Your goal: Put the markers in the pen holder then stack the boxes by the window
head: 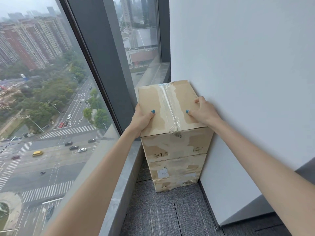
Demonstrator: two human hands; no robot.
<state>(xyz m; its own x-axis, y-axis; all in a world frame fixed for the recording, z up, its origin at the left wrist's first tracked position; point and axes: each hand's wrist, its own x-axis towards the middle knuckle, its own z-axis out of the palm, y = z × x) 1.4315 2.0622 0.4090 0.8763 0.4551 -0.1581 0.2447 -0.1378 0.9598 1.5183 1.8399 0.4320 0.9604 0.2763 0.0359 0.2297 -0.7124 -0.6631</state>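
Observation:
Three brown cardboard boxes stand stacked in the corner between the window and the white wall. The top box [167,106] has clear tape down the middle of its lid. It rests on the middle box [175,166], which sits on the bottom box [173,184] on the floor. My left hand [142,119] grips the top box's left edge, thumb on the lid. My right hand [203,110] presses on the lid's right side next to the wall, fingers curled. No markers or pen holder are in view.
A grey stone window sill [119,184] runs along the left of the stack below the large window [51,99]. The white wall [247,82] touches the stack's right side. Grey carpet tiles [167,217] cover the floor in front.

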